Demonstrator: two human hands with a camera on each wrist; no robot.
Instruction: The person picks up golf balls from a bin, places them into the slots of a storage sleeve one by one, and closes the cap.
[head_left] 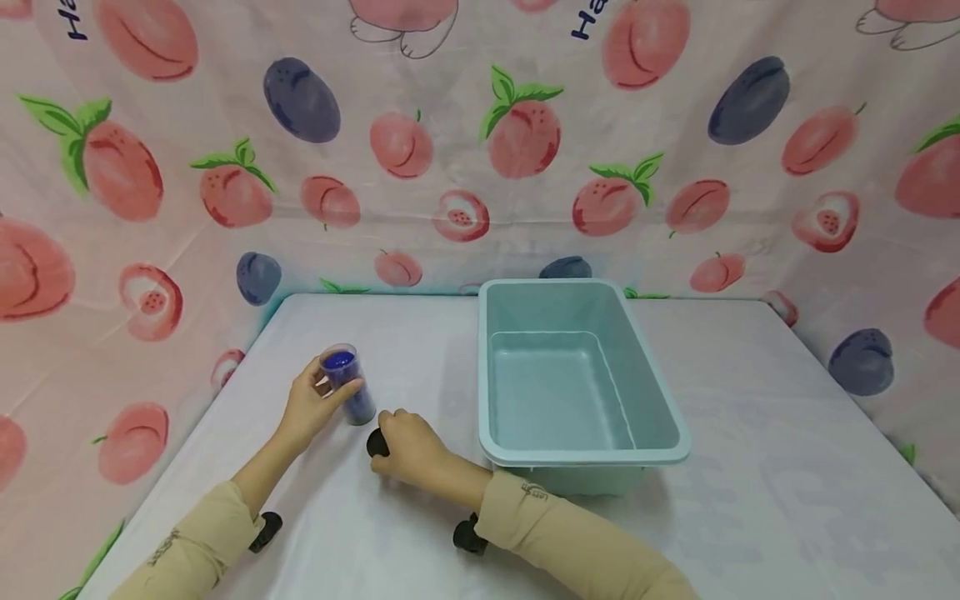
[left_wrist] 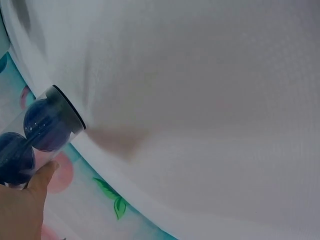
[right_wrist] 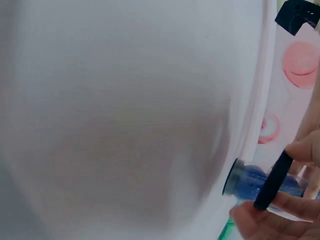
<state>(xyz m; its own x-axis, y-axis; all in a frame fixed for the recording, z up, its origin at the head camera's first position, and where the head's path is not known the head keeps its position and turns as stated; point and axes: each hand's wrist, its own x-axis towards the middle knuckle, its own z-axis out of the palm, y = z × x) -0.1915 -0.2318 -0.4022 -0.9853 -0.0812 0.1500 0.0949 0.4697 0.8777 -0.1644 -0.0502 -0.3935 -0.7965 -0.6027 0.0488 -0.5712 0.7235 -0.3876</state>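
My left hand [head_left: 309, 407] grips a clear plastic tube [head_left: 358, 407] around its upper part. Dark blue balls [left_wrist: 47, 125] are stacked inside, and the tube's mouth is uncovered in the head view. The tube stands slightly tilted; a dark base [left_wrist: 70, 107] closes its lower end. Just right of it, my right hand [head_left: 412, 450] pinches a round black lid [head_left: 377, 443] by its edge, apart from the tube. The right wrist view shows the lid [right_wrist: 273, 181] edge-on between thumb and fingers, in front of the tube.
A pale blue-green plastic basin [head_left: 585, 457] stands to the right of both hands on the white-covered table [head_left: 750, 517]. Behind and at the sides hangs a fruit-printed cloth [head_left: 420, 225]. Black wrist cameras [head_left: 470, 535] sit under the sleeves.
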